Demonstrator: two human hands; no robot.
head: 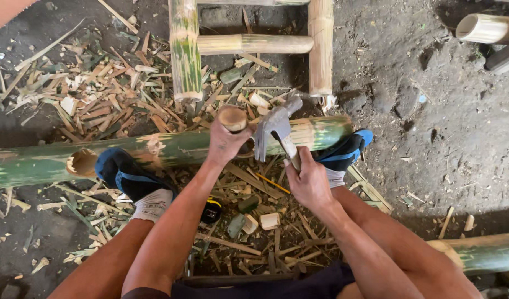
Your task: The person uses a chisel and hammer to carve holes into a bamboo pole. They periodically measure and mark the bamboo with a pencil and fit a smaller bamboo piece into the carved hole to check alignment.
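Bamboo peg [233,118] stands clenched in the left hand [224,145], beside the hammer [277,128] the right hand [308,180] grasps.

Bare dark dirt ground [448,138] on the right gives open room; pale bamboo chips [99,88] and a bamboo-pole frame [185,50] crowd the left.

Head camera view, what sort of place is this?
Likely an outdoor or open-shed bamboo workshop: bare dirt floor, bamboo shavings strewn about, a green bamboo pole held underfoot, and a hammer in the right hand.
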